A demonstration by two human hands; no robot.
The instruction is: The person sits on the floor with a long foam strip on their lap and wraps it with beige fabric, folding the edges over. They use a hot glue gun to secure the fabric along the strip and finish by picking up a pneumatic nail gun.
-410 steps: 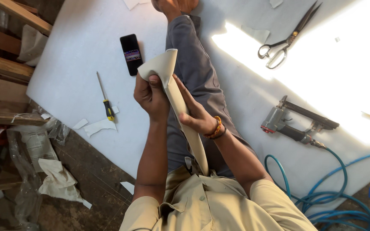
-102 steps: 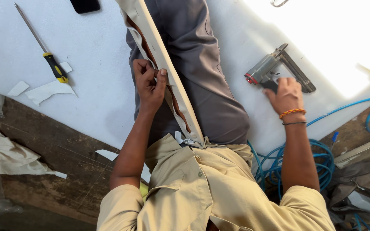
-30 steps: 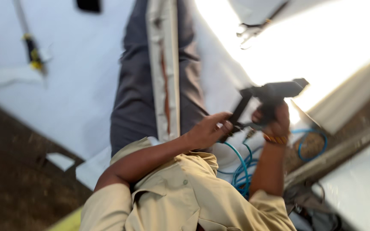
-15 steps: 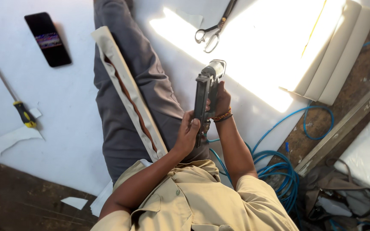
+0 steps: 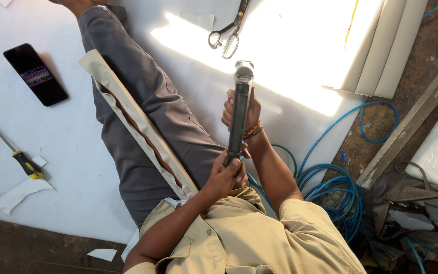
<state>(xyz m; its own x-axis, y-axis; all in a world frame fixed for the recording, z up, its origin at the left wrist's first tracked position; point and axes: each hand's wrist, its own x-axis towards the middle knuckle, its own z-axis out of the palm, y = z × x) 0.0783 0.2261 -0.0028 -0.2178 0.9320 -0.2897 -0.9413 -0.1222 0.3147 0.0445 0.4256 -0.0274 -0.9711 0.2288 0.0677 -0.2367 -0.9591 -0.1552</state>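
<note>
Near the left edge of the white sheet [image 5: 77, 167] that covered the floor lay a screwdriver with a yellow-and-black handle [image 5: 26, 165], with torn scraps of white paper [image 5: 19, 193] beside it. Further up that edge lay a black smartphone with a lit screen [image 5: 35, 74]. To its right, a long cream fabric-covered strip with a brown wavy seam [image 5: 138, 132] rested along the person's outstretched leg in grey trousers [image 5: 168, 116].

The left hand [image 5: 225, 177] gripped the lower end of a long grey metal pneumatic staple gun [image 5: 240, 109], its fingers [image 5: 234, 165] wrapped tight around it. The right hand [image 5: 239, 109], with an orange bead bracelet at the wrist, held the same tool higher up, closed around the body from behind; the tool stood in front of the chest, above the right thigh, well clear of the sheet.

Toward the top edge lay black-handled steel scissors [image 5: 226, 35]. At the top right corner sat cream padded cushion panels [image 5: 381, 45]. Off the right edge, a coiled blue air hose [image 5: 330, 187] lay on the floor beside a brown-grey bag [image 5: 411, 203]; its contents could not be made out.
</note>
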